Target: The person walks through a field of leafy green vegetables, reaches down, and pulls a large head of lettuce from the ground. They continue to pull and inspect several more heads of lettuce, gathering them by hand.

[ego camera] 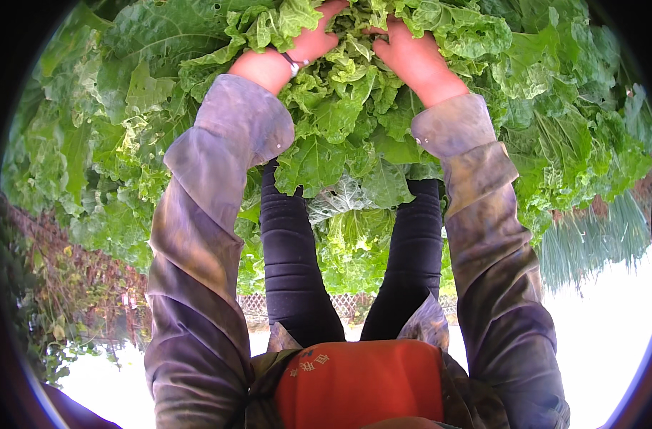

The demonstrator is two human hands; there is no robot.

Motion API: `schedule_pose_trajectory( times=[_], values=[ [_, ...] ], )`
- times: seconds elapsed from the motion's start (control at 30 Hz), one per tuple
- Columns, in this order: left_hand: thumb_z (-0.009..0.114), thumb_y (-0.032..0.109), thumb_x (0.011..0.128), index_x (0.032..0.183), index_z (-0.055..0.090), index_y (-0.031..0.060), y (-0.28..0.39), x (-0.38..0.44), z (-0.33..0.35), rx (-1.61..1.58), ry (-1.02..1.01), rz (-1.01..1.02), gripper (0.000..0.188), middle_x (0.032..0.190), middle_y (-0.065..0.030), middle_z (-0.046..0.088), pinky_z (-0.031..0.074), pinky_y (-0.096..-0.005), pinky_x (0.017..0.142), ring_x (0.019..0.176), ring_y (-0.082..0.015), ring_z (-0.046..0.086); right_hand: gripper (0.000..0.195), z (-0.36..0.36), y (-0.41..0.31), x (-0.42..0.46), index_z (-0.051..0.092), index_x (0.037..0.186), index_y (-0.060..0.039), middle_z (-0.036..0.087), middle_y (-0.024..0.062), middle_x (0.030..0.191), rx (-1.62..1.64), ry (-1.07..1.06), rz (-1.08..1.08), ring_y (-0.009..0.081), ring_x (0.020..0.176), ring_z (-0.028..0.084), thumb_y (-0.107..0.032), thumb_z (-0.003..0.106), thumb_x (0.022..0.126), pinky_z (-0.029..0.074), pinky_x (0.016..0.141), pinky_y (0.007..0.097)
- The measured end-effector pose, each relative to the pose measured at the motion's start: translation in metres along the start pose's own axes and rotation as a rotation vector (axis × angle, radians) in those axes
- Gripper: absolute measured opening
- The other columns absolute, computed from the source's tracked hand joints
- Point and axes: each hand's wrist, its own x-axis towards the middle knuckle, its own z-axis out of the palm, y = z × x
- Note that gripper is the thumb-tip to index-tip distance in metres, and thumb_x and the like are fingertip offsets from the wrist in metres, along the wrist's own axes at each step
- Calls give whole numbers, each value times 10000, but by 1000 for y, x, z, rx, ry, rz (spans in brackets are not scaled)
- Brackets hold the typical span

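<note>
Both hands reach into a leafy green cabbage-like plant at the top middle of the view. My left hand, with a dark bracelet at its wrist, is among crinkled leaves, its fingertips hidden by them. Opposite it, my right hand is also in the foliage, fingers partly covered by curled leaves. Between the hands lies the plant's pale, tightly curled centre. Whether either hand grips a leaf cannot be told. Several leaves have small holes.
Broad leafy plants spread on both sides and around my black-trousered legs. Long thin blue-green leaves grow at the right. Reddish-brown dry vegetation is at the left, and a lattice fence stands behind the legs.
</note>
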Motion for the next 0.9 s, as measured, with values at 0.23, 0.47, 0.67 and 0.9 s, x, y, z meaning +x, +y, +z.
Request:
schedule_pose_trajectory(
  times=[0.23,0.47,0.67,0.9],
  values=[
    [538,159,864,1249,609,103,-28,30,80,660,116,508,395,1071,-111,648,462,-449,993,1192,-330,577,438,28,56,27,619,1326,-95,741,167,1148,64,42,-152,375,1030,713,-237,646,912,581,909,461],
    [543,149,902,1398,583,107,-60,8,54,667,45,832,499,1416,-107,597,384,-514,1114,1348,-304,536,438,17,54,30,635,1301,-45,716,204,1180,540,-95,-245,342,1102,690,-139,652,873,547,955,420],
    [556,88,912,1427,552,124,-35,4,49,681,-76,633,516,1495,-143,515,338,-459,1183,1385,-343,492,439,6,68,23,650,1282,-28,708,220,1184,594,-114,-222,336,1122,683,-138,667,857,537,965,409],
    [596,72,908,1366,600,172,-22,-8,29,536,-5,609,469,1431,-145,553,354,-398,1177,1367,-319,491,449,4,68,21,667,1263,-40,716,221,1161,562,-108,-195,353,1095,690,-234,694,858,548,939,425]
  ],
)
